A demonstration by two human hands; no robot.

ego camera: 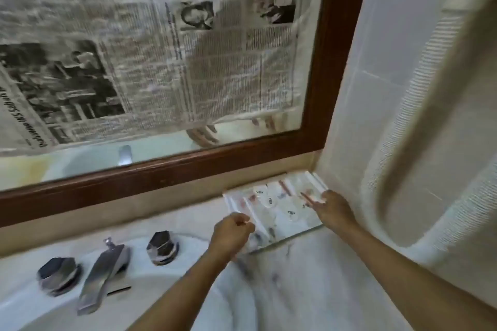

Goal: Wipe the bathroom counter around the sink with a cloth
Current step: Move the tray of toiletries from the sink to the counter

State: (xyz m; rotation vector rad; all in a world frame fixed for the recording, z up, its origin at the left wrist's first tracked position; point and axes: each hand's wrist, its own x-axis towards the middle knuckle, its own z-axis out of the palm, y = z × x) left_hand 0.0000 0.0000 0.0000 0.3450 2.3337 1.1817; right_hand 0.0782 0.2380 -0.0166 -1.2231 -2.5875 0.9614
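Newspaper [150, 48] on mirror [166, 146]; patterned tray [282, 220]

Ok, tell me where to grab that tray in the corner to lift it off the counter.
Take the tray by its raised rim at the near-left and near-right corners, coming from the front: it lies flat, its back tucked against the mirror frame and wall, so only those edges look free.

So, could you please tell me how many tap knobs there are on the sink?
2. The left knob sits left of the spout. The right knob sits right of it, nearer the left hand at the tray edge. None seems hidden.
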